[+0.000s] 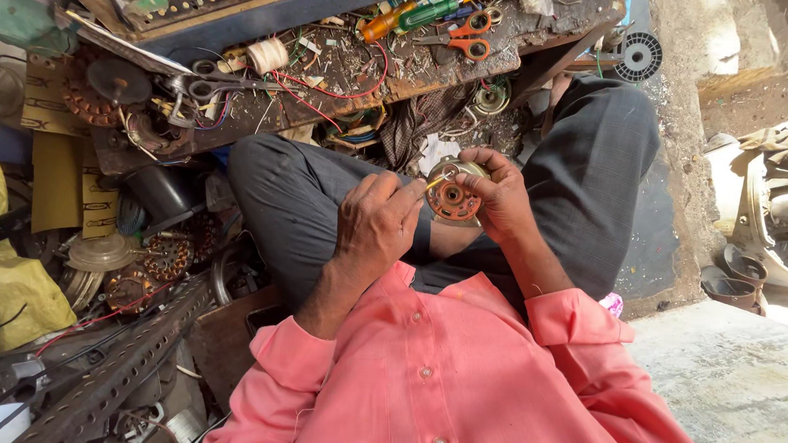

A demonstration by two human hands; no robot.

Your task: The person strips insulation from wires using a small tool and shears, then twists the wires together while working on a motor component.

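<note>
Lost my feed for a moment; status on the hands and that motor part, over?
Right hand shut on round motor part, held above lap. Left hand pinching thin wire at its rim. Nothing between hands; cluttered workbench beyond knees.

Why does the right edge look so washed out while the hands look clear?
Head view: sunlight glares off the pale concrete slab at right; the left hand, right hand and round copper-wound motor part sit in even shade, sharp; the cluttered workbench bends slightly from wide-lens distortion.
</note>
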